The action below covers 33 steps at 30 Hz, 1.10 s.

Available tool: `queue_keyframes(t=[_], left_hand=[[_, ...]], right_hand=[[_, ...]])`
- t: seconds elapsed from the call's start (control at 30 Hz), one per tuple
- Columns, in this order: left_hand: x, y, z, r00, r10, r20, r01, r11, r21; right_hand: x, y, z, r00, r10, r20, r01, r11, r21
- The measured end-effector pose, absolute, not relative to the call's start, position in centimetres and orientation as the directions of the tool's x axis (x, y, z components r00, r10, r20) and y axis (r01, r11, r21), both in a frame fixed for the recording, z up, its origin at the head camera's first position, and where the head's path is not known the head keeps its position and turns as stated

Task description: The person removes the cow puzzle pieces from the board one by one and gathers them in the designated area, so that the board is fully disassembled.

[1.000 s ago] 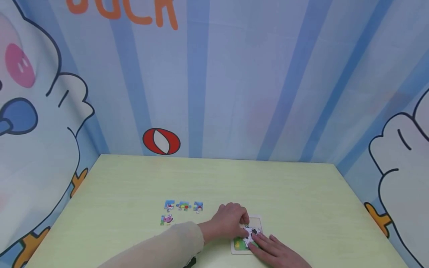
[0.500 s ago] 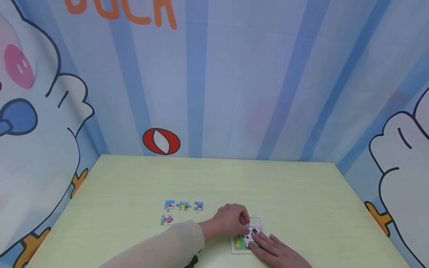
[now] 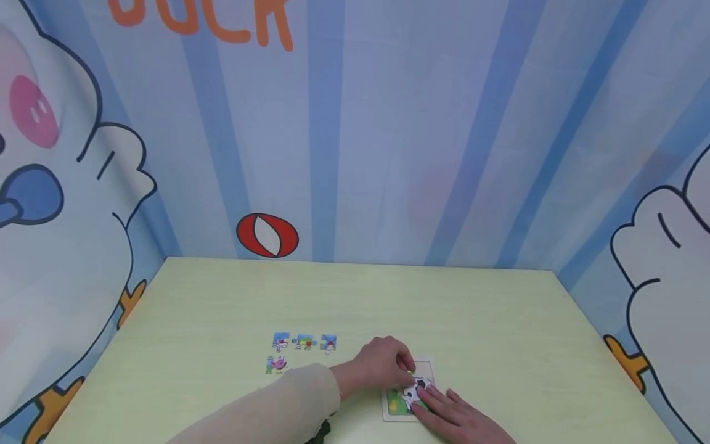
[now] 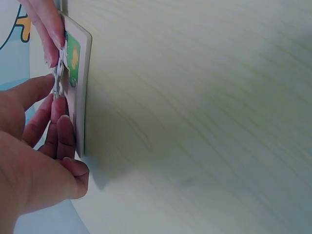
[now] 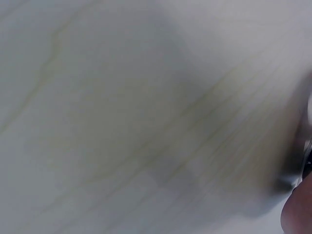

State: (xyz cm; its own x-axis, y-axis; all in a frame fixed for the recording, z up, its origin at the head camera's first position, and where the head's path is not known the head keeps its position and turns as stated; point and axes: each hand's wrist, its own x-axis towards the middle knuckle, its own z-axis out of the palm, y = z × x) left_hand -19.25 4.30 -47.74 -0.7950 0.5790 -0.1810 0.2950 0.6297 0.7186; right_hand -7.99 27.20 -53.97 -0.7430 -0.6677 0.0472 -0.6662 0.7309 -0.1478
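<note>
The cow puzzle (image 3: pixel 410 394), in its tray (image 3: pixel 391 419), is touched by the right hand (image 3: pixel 457 418), laid straight-fingered. Just beyond, what seems a piece (image 4: pixel 58 84) is pinched by the left hand (image 3: pixel 384 365), its outline mostly hidden; the cow puzzle could be sprung apart by an uneven push. Farther left, four loose pieces (image 3: pixel 304 342) are laid out.

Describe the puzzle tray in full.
The puzzle tray is pale and thin, with rounded corners and a plain rim, perhaps wood or card. It lies flat on the table. Printed pieces, green with a black-spotted white animal, cover its near part; some of the far end shows bare. The right hand rests on them; the left hand seemingly pinches one.
</note>
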Motion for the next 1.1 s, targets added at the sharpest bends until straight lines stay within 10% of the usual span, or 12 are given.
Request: queue_keyframes(t=[1.1], left_hand=[[-20.0, 1.8, -46.6, -0.786, 0.59, -0.187, 0.202, 0.529, 0.824]], right_hand=[[-8.2, 27.3, -54.2, -0.738, -0.673, 0.038, -0.67, 0.727, -0.151]])
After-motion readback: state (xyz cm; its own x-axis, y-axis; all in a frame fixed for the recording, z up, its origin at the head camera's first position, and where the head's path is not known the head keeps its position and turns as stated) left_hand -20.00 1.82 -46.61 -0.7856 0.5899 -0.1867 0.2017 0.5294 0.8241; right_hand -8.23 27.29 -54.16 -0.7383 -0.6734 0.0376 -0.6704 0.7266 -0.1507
